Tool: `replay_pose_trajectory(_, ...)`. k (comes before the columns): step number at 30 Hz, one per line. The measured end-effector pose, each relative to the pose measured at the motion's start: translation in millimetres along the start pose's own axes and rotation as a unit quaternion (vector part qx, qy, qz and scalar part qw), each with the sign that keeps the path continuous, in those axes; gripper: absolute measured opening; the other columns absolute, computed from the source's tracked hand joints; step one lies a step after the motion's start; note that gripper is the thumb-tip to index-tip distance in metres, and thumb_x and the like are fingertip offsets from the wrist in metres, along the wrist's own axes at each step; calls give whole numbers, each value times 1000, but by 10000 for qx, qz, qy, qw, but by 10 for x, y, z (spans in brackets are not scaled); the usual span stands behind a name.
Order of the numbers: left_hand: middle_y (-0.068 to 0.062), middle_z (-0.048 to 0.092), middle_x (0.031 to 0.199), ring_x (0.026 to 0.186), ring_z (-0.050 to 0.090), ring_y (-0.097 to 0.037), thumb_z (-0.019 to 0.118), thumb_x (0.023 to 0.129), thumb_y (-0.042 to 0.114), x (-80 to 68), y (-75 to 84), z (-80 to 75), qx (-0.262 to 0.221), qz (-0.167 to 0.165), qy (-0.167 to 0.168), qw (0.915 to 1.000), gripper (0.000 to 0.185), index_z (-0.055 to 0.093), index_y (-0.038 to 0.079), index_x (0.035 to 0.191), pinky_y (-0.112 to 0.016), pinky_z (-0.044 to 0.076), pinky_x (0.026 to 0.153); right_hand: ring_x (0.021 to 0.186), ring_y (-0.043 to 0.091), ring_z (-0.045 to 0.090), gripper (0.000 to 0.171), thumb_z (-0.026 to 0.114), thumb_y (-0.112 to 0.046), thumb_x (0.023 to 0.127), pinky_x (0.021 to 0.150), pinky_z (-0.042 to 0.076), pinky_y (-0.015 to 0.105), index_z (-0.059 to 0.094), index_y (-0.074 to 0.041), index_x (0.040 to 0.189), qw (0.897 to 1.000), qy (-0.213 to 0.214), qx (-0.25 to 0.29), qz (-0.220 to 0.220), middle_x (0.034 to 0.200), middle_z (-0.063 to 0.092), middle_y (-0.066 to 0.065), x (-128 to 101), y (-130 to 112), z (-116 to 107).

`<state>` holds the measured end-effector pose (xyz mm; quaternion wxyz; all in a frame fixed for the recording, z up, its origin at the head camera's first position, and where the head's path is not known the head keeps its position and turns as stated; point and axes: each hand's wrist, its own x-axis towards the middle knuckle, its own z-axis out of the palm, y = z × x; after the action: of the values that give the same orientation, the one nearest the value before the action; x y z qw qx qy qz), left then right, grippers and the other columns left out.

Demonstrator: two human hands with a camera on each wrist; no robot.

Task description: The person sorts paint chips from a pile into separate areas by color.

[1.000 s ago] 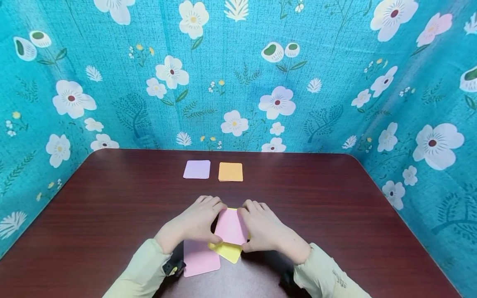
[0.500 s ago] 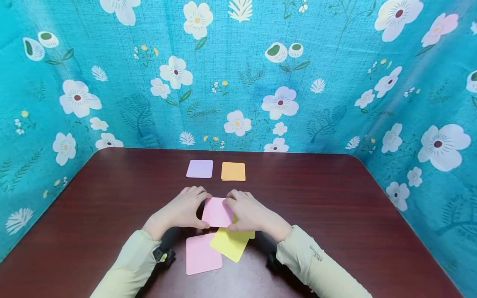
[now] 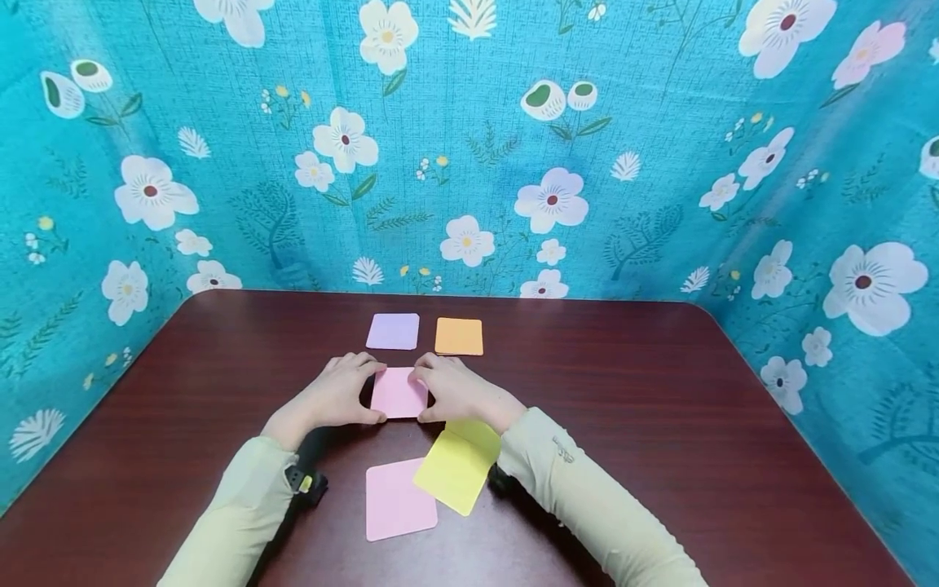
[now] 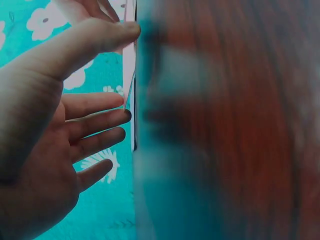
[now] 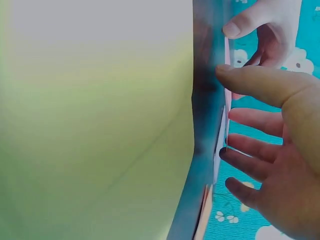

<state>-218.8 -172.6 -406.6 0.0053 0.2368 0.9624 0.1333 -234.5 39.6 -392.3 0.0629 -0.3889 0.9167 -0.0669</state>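
A pink square card [image 3: 399,393] with rounded corners lies low over the table in the head view, between my hands. My left hand [image 3: 341,393] grips its left edge, thumb at the near corner and fingers at the far one. On the opposite edge my right hand [image 3: 460,391] holds it the same way. The left wrist view shows the pink card [image 4: 129,67] edge-on between thumb and fingers. Below my right wrist is a yellow card [image 3: 456,471], with more yellow behind it partly hidden by the sleeve. Another pink card [image 3: 401,501] lies nearer, touching or slightly under the yellow one.
Toward the back of the dark wooden table [image 3: 623,391] lie a purple card [image 3: 393,332] and an orange card [image 3: 459,337], apart from each other; the orange one seems stacked. A blue flowered cloth [image 3: 469,147] hangs behind and at the sides.
Both hands have carried the pink card left and away from the body, off the yellow cards, toward the purple card. The yellow cards and the nearer pink card are now uncovered.
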Motion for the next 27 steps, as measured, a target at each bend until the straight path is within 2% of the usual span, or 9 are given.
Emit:
replay_pose_trajectory(4,-12,54,119,110,45,-29,75,64,43,-1,-86,1,-39,-183,-14,9998,72,54,5,122,-51,31,97,118,17,44,53,70,-34,77,104,28,39,54,-13,123,9998,-158,115,7,128,45,7,145,24,36)
replay_pose_trajectory(11,-15,57,117,108,46,-32,74,68,38,-1,-213,-26,93,-283,21,9996,64,56,3,118,-52,31,95,114,21,47,49,69,-32,78,99,36,36,55,-12,121,9996,-258,131,-31,129,46,8,356,2,35)
replay_pose_trajectory(19,-17,57,117,107,46,-34,73,70,33,19,-232,-52,137,-326,13,9994,57,58,2,116,-53,31,92,115,21,48,50,68,-31,80,99,36,36,54,-12,124,9985,-452,251,163,132,44,8,455,-8,33)
replay_pose_trajectory(27,-22,50,126,114,42,-38,70,74,33,32,-210,-67,28,-520,-222,9984,57,57,2,120,-56,30,94,122,22,42,53,68,-32,80,102,30,41,52,-15,127,9968,-571,426,353,136,41,6,485,13,39)
